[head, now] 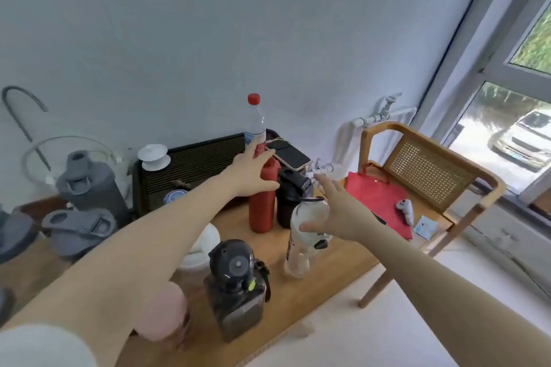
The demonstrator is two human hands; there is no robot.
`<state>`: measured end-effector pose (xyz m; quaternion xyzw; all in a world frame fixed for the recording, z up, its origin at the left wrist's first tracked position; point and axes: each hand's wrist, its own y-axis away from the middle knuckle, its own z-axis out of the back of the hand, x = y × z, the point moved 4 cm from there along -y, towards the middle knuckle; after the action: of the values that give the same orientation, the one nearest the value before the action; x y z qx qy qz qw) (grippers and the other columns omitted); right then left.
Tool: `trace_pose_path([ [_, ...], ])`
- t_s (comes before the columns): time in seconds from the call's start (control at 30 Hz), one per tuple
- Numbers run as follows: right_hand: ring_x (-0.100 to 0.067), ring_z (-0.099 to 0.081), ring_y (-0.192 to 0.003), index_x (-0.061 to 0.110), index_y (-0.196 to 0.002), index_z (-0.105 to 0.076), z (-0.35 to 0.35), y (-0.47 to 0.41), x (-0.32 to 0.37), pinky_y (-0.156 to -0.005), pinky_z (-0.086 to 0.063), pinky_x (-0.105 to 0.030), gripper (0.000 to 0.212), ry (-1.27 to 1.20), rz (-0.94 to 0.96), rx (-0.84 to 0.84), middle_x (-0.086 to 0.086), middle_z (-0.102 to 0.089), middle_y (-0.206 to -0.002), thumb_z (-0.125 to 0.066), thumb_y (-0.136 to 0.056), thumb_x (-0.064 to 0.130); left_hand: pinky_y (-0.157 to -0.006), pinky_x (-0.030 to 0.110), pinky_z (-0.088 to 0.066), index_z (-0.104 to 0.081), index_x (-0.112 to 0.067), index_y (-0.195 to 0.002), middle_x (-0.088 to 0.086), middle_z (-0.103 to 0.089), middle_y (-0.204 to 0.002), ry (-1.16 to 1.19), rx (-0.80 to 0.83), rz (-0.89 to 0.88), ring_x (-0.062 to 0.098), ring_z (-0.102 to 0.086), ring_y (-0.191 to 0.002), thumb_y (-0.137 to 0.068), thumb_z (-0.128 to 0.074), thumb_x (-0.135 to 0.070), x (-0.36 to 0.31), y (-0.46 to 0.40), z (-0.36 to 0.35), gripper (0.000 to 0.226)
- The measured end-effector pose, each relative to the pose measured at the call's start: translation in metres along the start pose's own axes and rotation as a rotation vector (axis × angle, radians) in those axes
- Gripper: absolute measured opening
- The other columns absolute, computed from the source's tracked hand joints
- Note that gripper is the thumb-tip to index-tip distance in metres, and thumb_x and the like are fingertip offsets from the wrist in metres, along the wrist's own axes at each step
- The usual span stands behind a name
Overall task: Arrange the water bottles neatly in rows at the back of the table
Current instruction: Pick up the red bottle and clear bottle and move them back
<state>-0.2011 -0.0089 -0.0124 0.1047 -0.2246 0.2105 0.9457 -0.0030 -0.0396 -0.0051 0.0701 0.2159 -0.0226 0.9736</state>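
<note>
The wooden counter (pixel 325 274) stands by a white wall. The left hand (pixel 253 171) holds the red bottle (pixel 263 202). The right hand (pixel 343 211) is spread wide, touching the clear bottle (pixel 301 244).

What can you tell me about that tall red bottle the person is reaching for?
The red bottle is a slim, opaque cylinder, matte like coated metal or plastic, standing upright on the wooden table. The left hand wraps its top, hiding the cap. A black bottle stands close against its right side.
</note>
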Motion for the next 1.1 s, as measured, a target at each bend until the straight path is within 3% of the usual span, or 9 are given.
trace_pose_path([
  [0.07,-0.025,-0.043,-0.13,0.031,-0.145,-0.012,-0.001,-0.004,-0.005,-0.099,-0.043,-0.042,0.107,-0.065,0.008,0.003,-0.002,-0.027,-0.152,-0.077,-0.062,0.052,-0.111,0.047,-0.027,-0.011,-0.029,-0.145,0.007,-0.001,-0.156,0.002,-0.002,0.013,0.035,-0.019,-0.138,-0.078,-0.062,-0.042,0.001,-0.009,0.0,0.085],
  [0.13,-0.022,-0.042,-0.13,0.033,-0.145,-0.012,-0.007,-0.003,-0.01,-0.1,-0.042,-0.039,0.109,-0.083,0.015,0.016,0.001,-0.027,-0.152,-0.077,-0.059,0.053,-0.106,0.044,-0.036,-0.02,-0.026,-0.143,0.011,-0.03,-0.147,0.058,0.005,0.003,0.031,-0.036,-0.131,-0.071,-0.064,-0.042,0.005,-0.021,-0.003,0.086],
  [0.2,-0.02,-0.045,-0.126,0.036,-0.143,-0.014,-0.016,-0.004,-0.013,-0.096,-0.044,-0.036,0.107,-0.066,0.014,0.023,0.005,-0.027,-0.152,-0.077,-0.059,0.054,-0.101,0.041,-0.041,-0.029,-0.022,-0.139,0.01,-0.043,-0.137,0.095,0.008,0.026,0.027,-0.046,-0.12,-0.069,-0.068,-0.039,0.005,-0.028,-0.008,0.081],
  [0.3,-0.019,-0.053,-0.109,0.034,-0.14,-0.021,-0.026,-0.005,-0.018,-0.081,-0.048,-0.031,0.099,-0.154,-0.026,0.009,0.002,-0.043,-0.138,-0.077,-0.059,0.049,-0.091,0.041,-0.046,-0.037,-0.023,-0.129,0.01,-0.044,-0.122,0.016,-0.06,0.058,0.029,-0.051,-0.107,-0.066,-0.074,-0.037,0.004,-0.03,-0.016,0.074],
  [0.43,-0.015,-0.051,-0.07,0.028,-0.13,-0.031,-0.028,-0.01,-0.019,-0.057,-0.041,-0.025,0.081,-0.237,-0.083,-0.003,0.0,-0.053,-0.093,-0.074,-0.063,0.043,-0.082,0.039,-0.046,-0.04,-0.026,-0.122,0.008,-0.048,-0.113,-0.063,-0.096,0.081,0.029,-0.052,-0.1,-0.063,-0.075,-0.042,0.004,-0.023,-0.018,0.071],
  [0.57,-0.019,-0.056,-0.076,0.027,-0.121,-0.038,-0.01,-0.003,-0.014,-0.062,-0.044,-0.03,0.064,-0.274,-0.084,-0.121,0.003,-0.056,-0.087,-0.07,-0.067,0.041,-0.081,0.039,-0.046,-0.044,-0.029,-0.114,0.004,-0.053,-0.109,0.029,-0.205,0.085,0.026,-0.052,-0.1,-0.061,-0.076,-0.041,0.0,-0.002,0.0,0.063],
  [0.77,-0.019,-0.06,-0.091,0.029,-0.113,-0.043,0.072,-0.002,0.035,-0.084,-0.053,-0.045,0.053,-0.437,0.117,-0.33,0.008,-0.057,-0.096,-0.072,-0.07,0.029,-0.078,0.025,-0.04,-0.05,-0.026,-0.105,-0.012,-0.058,-0.097,0.302,-0.576,-0.022,0.012,-0.055,-0.089,-0.06,-0.08,-0.029,-0.025,0.051,0.082,0.054],
  [0.97,-0.001,-0.057,-0.076,0.034,-0.104,-0.04,0.117,0.002,0.111,-0.076,-0.058,-0.043,0.047,-0.541,0.305,-0.379,0.027,-0.049,-0.085,-0.073,-0.071,0.025,-0.087,0.031,-0.049,-0.049,-0.028,-0.111,-0.011,-0.063,-0.103,0.283,-0.896,-0.091,0.011,-0.06,-0.096,-0.057,-0.078,-0.036,-0.029,0.119,0.156,0.062],
  [1.1,-0.002,-0.06,-0.045,0.032,-0.103,-0.045,0.118,0.005,0.164,-0.046,-0.049,-0.013,0.042,-0.677,0.409,-0.307,0.02,-0.053,-0.086,-0.072,-0.073,0.019,-0.079,0.014,-0.045,-0.047,-0.031,-0.112,-0.024,-0.059,-0.092,0.309,-1.001,-0.056,0.002,-0.06,-0.085,-0.055,-0.077,-0.038,-0.013,0.164,0.186,0.065],
])
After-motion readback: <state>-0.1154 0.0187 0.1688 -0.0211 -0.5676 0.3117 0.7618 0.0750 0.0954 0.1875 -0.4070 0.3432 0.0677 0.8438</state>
